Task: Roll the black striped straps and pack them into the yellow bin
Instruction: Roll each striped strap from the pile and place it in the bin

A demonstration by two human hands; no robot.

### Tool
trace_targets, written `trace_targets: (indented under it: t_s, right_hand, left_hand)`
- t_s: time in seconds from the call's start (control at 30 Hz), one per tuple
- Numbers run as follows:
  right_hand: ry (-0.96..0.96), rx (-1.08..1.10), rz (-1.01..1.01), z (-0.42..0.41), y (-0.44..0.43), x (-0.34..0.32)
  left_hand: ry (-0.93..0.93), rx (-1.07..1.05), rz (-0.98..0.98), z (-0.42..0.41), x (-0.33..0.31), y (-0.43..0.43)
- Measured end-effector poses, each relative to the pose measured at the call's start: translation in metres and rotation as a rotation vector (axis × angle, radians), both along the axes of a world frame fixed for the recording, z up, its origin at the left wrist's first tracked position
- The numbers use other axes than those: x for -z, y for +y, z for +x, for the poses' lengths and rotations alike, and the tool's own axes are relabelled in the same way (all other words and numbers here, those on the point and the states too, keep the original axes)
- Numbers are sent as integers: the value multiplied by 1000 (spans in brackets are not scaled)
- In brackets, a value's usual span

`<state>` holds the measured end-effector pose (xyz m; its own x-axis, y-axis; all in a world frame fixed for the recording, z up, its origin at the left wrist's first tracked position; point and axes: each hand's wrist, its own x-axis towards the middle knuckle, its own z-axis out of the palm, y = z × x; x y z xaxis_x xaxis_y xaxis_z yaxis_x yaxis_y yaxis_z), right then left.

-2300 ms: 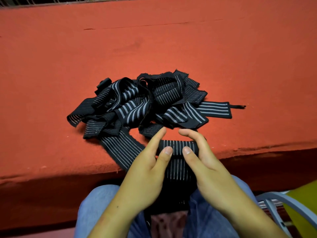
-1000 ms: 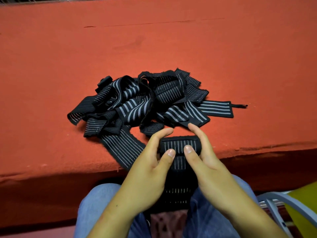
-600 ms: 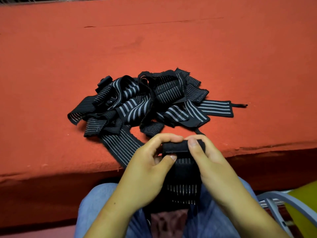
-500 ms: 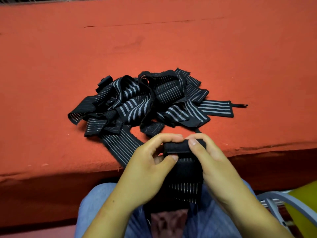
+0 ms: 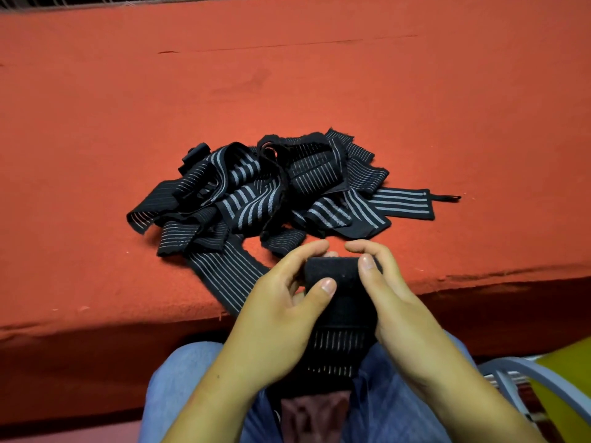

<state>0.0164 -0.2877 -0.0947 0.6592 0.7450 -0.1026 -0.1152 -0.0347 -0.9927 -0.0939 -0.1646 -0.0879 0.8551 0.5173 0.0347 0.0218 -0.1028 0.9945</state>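
Left hand [image 5: 281, 318]: fingers curled, pinching left end of strap roll [image 5: 332, 273].
Right hand [image 5: 403, 311]: fingers curled, pinching right end.

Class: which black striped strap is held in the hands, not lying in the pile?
The partly rolled strap at the near edge of the table, pinched between left hand and right hand; the rest lie tangled in the pile farther back.

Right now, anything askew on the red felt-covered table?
Mostly the heap of black striped straps: tangled on the red felt table. One long strap runs off the near edge. Left hand and right hand grip the black strap roll.
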Motion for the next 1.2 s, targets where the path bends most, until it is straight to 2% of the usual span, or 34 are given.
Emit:
trace_targets:
  t_s: [0.3, 0.53, 0.73, 1.0, 1.2]
  right_hand:
    - [-76, -23, -55, -9, -1, 1]
    - [-27, 20, -10, -11, -3, 9]
    - [-67, -12, -32, -4, -4, 1]
    - [76, -33, -25, -5, -3, -1]
    - [163, 34, 25, -1, -4, 1]
  left_hand:
    - [4, -47, 31, 1, 6, -7]
    - [30, -7, 60, -1, 4, -5]
    - [21, -17, -34, -1, -1, 6]
    - [-26, -30, 35, -6, -6, 10]
    - [23, 40, 34, -9, -6, 10]
